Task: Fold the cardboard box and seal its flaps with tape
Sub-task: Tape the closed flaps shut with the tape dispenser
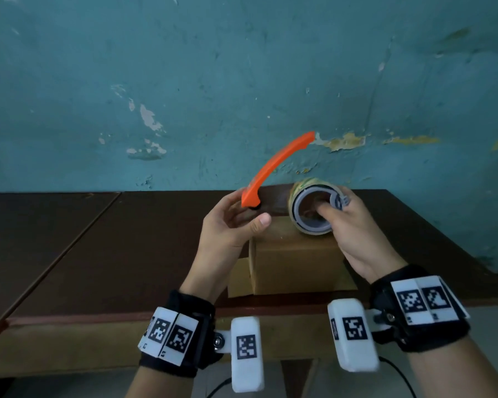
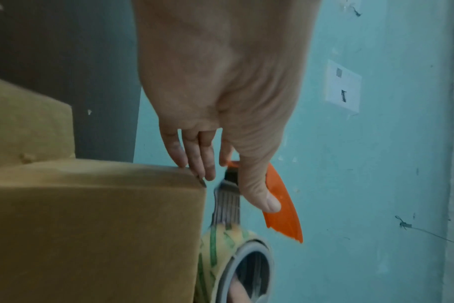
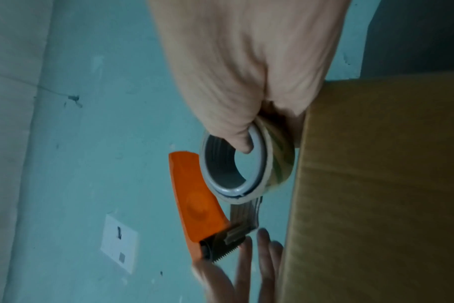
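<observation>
A: So, where does the person stand with the box (image 1: 293,262)?

B: It sits folded at lower centre of the head view, on the table (image 1: 98,242) near its front edge, with a flap lying flat at each side of its base. Judging by that, folding is done and taping is the step in hand.

A: And the hands?

B: Both are raised just above the box top. The right hand (image 1: 354,234) grips the tape roll (image 1: 314,208), thumb hooked into the core and fingers curled round the outside. The left hand (image 1: 230,225) pinches the lower end of the orange cutter (image 1: 273,168) between thumb and forefinger; the other fingers (image 2: 202,155) lie straight and close together, seemingly brushing the box's top edge in the left wrist view.

A: Is any tape on the box yet?

B: None that the views show. A short strip (image 3: 246,213) runs from the roll to the cutter's toothed blade (image 3: 223,252), clear of the cardboard.

A: So what does the next move call for?

B: Probably lowering that free strip onto the top seam and pressing it down. The roll then has to be drawn along the seam under steady tension, so the strip lies flat.
</observation>
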### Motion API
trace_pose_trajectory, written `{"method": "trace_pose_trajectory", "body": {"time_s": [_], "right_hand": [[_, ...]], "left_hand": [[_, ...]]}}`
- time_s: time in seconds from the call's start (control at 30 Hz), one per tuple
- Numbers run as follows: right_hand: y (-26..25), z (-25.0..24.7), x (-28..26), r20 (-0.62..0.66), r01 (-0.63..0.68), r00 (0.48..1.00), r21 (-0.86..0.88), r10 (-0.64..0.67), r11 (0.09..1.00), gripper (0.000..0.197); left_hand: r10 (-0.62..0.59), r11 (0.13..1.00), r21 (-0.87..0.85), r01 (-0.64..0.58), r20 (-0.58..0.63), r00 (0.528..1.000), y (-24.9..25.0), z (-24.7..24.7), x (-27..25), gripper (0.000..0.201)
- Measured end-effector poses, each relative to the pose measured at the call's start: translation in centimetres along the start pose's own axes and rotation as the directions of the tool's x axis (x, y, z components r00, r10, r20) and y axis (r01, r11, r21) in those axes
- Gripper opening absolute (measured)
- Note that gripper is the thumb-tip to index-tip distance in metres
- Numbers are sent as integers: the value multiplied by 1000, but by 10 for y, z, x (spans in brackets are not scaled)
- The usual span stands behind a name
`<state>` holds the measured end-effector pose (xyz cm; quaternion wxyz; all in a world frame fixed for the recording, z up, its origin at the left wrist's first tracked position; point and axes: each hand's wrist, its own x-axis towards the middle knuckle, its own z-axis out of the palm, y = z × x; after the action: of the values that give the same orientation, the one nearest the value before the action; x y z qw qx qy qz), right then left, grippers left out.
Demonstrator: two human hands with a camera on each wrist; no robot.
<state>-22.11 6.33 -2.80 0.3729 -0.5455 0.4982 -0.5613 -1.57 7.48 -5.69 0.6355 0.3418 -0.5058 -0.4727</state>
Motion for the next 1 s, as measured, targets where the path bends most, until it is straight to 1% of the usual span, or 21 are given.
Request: {"method": "trace_pose_trajectory", "body": {"time_s": [0.07,0.13,0.2,0.27,0.37,0.43,0.57,0.73,0.87,1.0], "right_hand": [[-3,-2,0,2,-4,1000,54,4,999,26],[-6,-2,-1,7,-25,1000,90,25,996,24],[-7,-2,-2,13,-22,1000,67,21,997,23],[-6,0,-2,6,-2,1000,14,2,1000,23],[-5,5,-3,6,24,1000,-62,-24,998,24],[-5,9,-4,20,39,999,-97,-37,995,24],[-7,13,-5,5,57,998,-121,-57,991,24],[-5,14,-5,-8,74,997,-157,-77,985,18],[-6,15,-5,-14,68,997,-150,-71,986,19],[-7,18,-10,3,92,996,-201,-94,975,19]], "left_hand": [[-31,999,-20,31,-3,1000,-2,-9,0,71],[-64,995,-79,61,-32,997,1,-13,-1,64],[-104,984,-152,89,-89,991,6,-13,-1,57],[-148,979,-161,127,-126,981,8,-12,2,53],[-240,966,-127,226,-105,965,9,-9,2,51],[-278,956,-121,267,-91,956,10,-7,0,50],[-300,948,-138,288,-77,951,16,-6,-2,36],[-324,935,-166,313,-39,945,19,-8,-4,35],[-354,912,-224,345,-1,935,15,-10,-4,26],[-386,904,-213,372,-29,922,15,-12,-3,17]]}}
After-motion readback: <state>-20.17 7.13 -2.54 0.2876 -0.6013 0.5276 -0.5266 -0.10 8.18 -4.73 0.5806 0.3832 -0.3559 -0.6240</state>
